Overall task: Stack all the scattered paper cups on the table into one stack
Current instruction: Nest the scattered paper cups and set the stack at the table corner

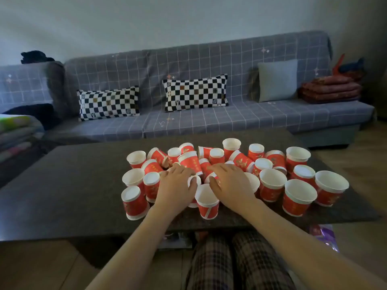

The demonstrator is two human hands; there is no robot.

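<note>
Several red paper cups with white rims lie scattered over the dark table [62, 185]; some stand upright, like the cup at the near left [134, 203] and the one at the near right [298, 197], others lie tipped in the middle pile [190, 162]. My left hand [176, 185] rests palm down on the pile, its fingers curled over a tipped cup [193, 181]. My right hand [230, 181] lies beside it with fingers over another tipped cup [211, 176]. An upright cup [206, 200] stands between my wrists.
A grey checked sofa [209, 118] with two black-and-white pillows [109, 103] stands behind the table. Folded blankets [14, 130] sit at the left. My knees in plaid trousers [240, 260] are under the table's near edge.
</note>
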